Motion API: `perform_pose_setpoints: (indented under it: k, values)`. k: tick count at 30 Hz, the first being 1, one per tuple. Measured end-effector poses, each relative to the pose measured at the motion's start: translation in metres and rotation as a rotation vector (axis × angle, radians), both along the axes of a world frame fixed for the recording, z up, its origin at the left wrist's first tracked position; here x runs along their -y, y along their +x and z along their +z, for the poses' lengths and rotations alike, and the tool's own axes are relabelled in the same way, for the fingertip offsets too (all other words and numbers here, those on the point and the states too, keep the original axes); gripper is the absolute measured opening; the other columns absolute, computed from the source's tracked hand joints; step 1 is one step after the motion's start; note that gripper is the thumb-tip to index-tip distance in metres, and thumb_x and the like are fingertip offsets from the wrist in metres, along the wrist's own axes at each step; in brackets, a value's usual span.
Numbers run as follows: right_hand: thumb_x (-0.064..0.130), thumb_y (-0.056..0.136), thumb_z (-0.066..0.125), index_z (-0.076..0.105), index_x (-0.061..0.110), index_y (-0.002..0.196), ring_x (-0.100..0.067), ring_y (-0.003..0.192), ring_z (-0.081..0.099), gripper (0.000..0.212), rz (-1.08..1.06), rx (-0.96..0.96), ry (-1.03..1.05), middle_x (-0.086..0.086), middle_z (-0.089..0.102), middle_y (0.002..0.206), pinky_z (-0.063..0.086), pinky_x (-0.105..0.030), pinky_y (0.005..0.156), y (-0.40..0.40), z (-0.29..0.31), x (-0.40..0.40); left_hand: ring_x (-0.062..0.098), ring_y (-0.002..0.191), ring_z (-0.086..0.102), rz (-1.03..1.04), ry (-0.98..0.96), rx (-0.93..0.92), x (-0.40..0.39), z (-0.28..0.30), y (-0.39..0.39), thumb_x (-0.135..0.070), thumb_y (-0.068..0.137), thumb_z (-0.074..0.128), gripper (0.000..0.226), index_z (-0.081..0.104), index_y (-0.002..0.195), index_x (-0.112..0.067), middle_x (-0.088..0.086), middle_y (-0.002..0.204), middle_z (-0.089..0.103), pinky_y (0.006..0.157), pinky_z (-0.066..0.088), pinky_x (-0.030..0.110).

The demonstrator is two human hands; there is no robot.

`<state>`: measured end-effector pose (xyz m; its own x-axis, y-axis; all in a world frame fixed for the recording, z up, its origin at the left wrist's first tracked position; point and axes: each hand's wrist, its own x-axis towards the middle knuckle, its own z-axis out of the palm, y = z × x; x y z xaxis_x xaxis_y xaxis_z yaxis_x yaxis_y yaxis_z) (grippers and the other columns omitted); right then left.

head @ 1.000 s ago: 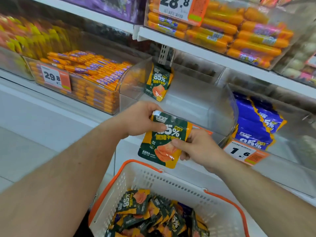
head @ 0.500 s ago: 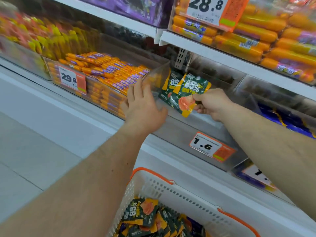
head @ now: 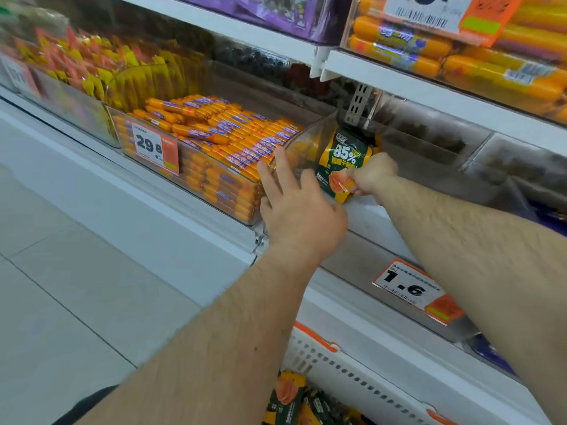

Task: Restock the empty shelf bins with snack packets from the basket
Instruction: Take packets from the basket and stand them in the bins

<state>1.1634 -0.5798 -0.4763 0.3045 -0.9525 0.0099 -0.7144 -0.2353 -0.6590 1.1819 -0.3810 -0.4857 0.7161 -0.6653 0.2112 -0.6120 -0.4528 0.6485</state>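
Green packet [head: 343, 167] pinched in our right hand [head: 372, 176]: we stand it upright against the clear bin [head: 310, 139] back-left corner while our open left hand [head: 300, 210] steadies the wall

The basket [head: 346, 368] is cut off by the bottom edge, so only part of its white wall, orange rim and a few packets [head: 287, 400] show. The right hand [head: 372, 176] hides the lower right corner of the green packet [head: 343, 165], and the left hand [head: 299, 207] covers the clear bin's [head: 310, 139] front corner. The top price tag [head: 429, 13] is cropped, its number unreadable. The far-left tag [head: 18, 73] and the yellow packs [head: 92, 69] are blurred. Small print on the 1.6 tag [head: 411, 289] is too fine to read
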Motion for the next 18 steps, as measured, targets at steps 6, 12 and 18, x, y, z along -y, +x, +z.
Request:
perform_pose_setpoints:
  k: [6,12,18]
  values:
    - [0.049,0.079,0.077,0.061,0.013,0.092,-0.019,0.066,0.069,0.042,-0.002,-0.136,-0.07,-0.007,0.07,0.077,0.056,-0.028,0.056,-0.006,0.005,-0.007,0.036,0.145,-0.022,0.0,0.029,0.005,0.002,0.001,-0.001,-0.033,0.088,0.052,0.048,0.04,0.132,-0.016,0.006,0.16,-0.021,0.114,0.018,0.057]
    - [0.039,0.075,0.083,0.064,0.007,0.092,-0.021,0.067,0.072,0.041,-0.055,-0.025,0.023,-0.013,0.073,0.076,0.062,-0.037,0.068,-0.018,0.001,-0.01,0.034,0.147,-0.018,0.01,0.053,0.029,-0.001,0.005,0.0,-0.037,0.087,0.055,0.048,0.041,0.129,-0.02,0.005,0.161,-0.015,0.114,0.007,0.058]
    - [0.043,0.075,0.078,0.072,0.006,0.08,-0.017,0.059,0.071,0.038,-0.057,0.01,-0.054,-0.006,0.072,0.064,0.062,-0.033,0.068,-0.041,0.016,-0.039,0.032,0.127,0.029,-0.033,-0.203,0.214,-0.012,0.013,-0.01,-0.042,0.075,0.057,0.05,0.051,0.12,-0.019,0.009,0.14,0.032,0.099,0.03,0.045]
